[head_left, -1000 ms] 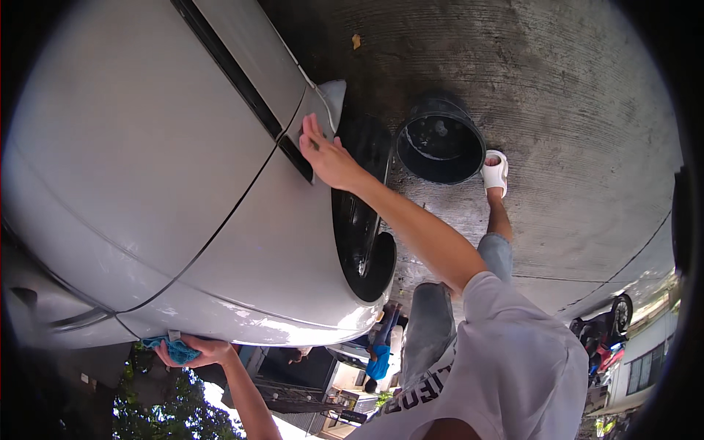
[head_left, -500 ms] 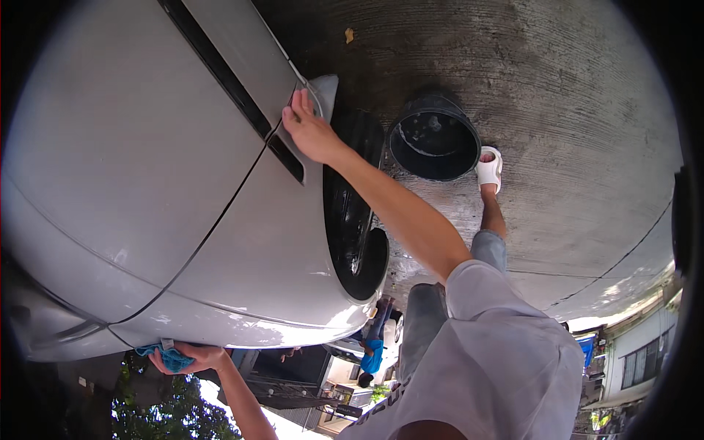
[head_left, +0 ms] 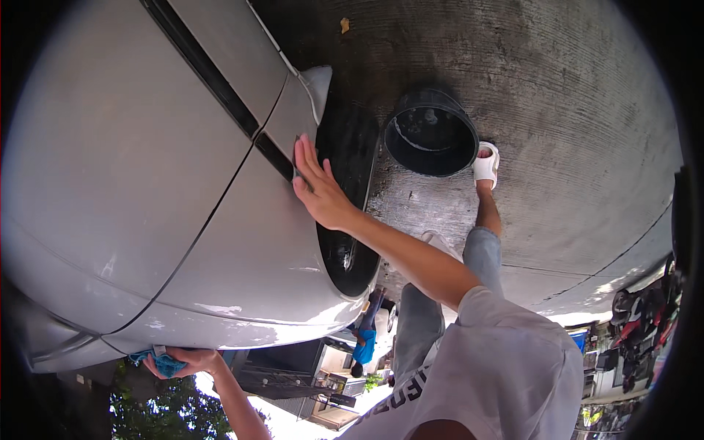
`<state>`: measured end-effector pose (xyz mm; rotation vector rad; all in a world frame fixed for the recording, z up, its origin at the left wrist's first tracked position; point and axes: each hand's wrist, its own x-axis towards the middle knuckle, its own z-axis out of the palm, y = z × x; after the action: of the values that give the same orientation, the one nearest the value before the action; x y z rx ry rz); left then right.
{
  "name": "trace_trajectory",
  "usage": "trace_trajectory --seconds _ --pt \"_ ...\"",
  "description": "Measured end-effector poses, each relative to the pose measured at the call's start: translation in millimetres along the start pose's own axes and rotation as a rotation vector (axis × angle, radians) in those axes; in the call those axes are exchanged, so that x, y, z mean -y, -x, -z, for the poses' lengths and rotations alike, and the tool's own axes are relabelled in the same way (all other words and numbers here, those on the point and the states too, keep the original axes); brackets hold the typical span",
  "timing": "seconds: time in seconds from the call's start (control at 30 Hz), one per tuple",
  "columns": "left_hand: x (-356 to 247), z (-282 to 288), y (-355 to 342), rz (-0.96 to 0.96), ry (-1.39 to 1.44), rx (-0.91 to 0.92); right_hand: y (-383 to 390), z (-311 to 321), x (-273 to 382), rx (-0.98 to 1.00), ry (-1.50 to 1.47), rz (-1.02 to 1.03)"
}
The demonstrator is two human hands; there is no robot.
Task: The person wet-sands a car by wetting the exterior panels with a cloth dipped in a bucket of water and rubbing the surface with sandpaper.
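Note:
My left hand (head_left: 192, 361) grips a blue cloth (head_left: 167, 364) against the car's curved lower-left edge. The fingers are wrapped partly round it. My right hand (head_left: 320, 192) lies on the silver car panel (head_left: 249, 235), near the end of a black trim strip (head_left: 275, 158) and beside the dark wheel arch. Its fingers are stretched out and close together. Whether something thin lies beneath the palm is hidden.
A black bucket (head_left: 431, 136) stands on the grey concrete ground (head_left: 572, 183), beside my foot in a white clog (head_left: 486, 165). Another person in a blue top (head_left: 364, 345) and parked motorcycles (head_left: 645, 315) are farther off.
My right hand has slid along the panel toward me, from near the pointed trim flap to the strip's end. The left hand keeps the blue cloth in about the same place.

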<state>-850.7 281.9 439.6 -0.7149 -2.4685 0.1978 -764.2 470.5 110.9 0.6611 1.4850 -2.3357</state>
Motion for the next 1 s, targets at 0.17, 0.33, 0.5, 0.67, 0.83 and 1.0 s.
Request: trace_trajectory --seconds 0.17,0.33,0.5,0.67,0.83,1.0 --pt "-11.5 -8.8 -1.4 -0.224 -0.153 0.05 -92.0 43.1 -0.7 -0.186 0.099 0.026" --pt "5.7 -0.5 -6.6 -0.107 -0.125 0.014 -36.3 17.6 27.0 0.024 0.014 0.008" --pt "-4.6 -2.9 -0.8 -0.217 -0.16 0.047 -121.7 59.4 20.3 -0.074 0.008 -0.117" --pt "1.0 3.3 -7.9 -0.35 -0.219 0.075 -70.9 16.9 39.0 -0.054 -0.016 -0.058" --pt "-1.8 -8.8 2.4 0.113 0.084 -0.062 -109.0 40.4 5.1 -0.124 -0.014 -0.083" --pt "3.9 -1.8 1.7 0.136 0.074 -0.059 27.7 -16.4 -10.8 0.023 -0.135 0.017"
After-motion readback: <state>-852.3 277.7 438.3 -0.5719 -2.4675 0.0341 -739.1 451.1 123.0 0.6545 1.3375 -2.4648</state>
